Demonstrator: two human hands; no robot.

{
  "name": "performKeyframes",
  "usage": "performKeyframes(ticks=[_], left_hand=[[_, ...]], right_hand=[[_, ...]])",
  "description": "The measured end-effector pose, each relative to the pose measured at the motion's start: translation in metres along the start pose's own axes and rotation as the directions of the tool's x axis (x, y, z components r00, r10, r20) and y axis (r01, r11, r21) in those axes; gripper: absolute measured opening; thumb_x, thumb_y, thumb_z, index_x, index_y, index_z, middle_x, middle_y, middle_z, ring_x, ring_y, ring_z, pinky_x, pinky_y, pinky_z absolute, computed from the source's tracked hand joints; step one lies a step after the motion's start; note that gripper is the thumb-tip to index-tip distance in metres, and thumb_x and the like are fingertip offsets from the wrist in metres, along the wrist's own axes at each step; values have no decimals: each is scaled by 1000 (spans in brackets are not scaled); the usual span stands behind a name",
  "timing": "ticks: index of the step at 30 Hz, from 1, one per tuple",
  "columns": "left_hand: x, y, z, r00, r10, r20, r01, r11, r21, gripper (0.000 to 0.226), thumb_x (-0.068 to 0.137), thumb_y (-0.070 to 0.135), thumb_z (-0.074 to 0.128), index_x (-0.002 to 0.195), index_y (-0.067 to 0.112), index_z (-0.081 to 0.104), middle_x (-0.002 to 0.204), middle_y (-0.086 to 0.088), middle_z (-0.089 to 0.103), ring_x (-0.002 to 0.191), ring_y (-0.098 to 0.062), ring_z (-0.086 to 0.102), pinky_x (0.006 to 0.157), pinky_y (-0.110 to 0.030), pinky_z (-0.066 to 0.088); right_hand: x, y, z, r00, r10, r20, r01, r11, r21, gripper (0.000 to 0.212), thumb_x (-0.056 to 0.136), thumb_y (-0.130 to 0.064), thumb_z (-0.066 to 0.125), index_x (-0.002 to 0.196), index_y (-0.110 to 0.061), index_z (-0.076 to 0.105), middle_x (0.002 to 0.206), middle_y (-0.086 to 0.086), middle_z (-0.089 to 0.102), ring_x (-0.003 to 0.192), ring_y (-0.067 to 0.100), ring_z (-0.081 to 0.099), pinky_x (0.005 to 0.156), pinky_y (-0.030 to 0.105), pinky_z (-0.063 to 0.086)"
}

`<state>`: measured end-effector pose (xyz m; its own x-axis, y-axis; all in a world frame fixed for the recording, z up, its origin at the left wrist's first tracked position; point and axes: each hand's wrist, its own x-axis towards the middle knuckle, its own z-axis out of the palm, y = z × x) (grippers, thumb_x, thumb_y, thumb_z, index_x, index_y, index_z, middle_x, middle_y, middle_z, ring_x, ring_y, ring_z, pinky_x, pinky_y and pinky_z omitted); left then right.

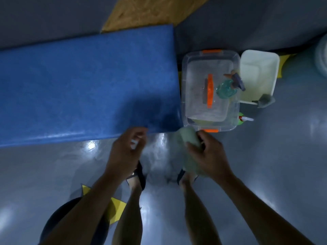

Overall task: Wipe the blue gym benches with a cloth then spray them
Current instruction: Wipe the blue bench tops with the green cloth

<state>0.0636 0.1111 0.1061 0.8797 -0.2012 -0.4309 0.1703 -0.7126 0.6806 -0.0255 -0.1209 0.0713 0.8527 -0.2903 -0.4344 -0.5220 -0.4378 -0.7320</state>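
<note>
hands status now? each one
Left hand: curled near the bench edge; something small and white in it, blurred, cannot tell.
Right hand: closed on the cloth.

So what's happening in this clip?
A person stands beside a blue gym bench. The right hand holds a pale green cloth just off the bench's corner; the left hand is near its front edge, its grip unclear. A spray bottle sits on a clear lidded bin.

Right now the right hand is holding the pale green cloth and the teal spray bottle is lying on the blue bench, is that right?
Not quite. The head view shows the right hand holding the pale green cloth, but the teal spray bottle is on the clear storage box beside the blue bench.
</note>
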Motion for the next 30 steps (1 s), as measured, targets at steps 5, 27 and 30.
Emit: performKeyframes(ticks=[5,27,30], left_hand=[[23,-67,-57,963,192,-189,-124,939,322,30,92,21,55,121,16,61,116,-5,59,107,-32,55,93,-46,46],[125,-165,-113,862,496,-107,-294,660,691,57,104,45,30,155,21,33,164,-7,27,150,-34,23,121,-54,16],[124,-168,-109,853,506,-132,-275,649,709,57,103,45,30,154,21,34,163,-8,28,149,-34,24,120,-53,17]], right_hand=[[39,15,4,960,37,-278,-80,987,-143,24,87,-31,69,97,-12,57,85,-2,56,74,21,55,58,23,28],[70,-36,77,868,99,-487,-139,989,-47,39,91,-34,67,129,-26,64,103,-5,64,90,7,56,76,6,39],[76,-31,83,839,47,-542,-70,997,-23,24,92,-35,60,103,-14,63,102,5,54,93,17,52,80,32,47]])
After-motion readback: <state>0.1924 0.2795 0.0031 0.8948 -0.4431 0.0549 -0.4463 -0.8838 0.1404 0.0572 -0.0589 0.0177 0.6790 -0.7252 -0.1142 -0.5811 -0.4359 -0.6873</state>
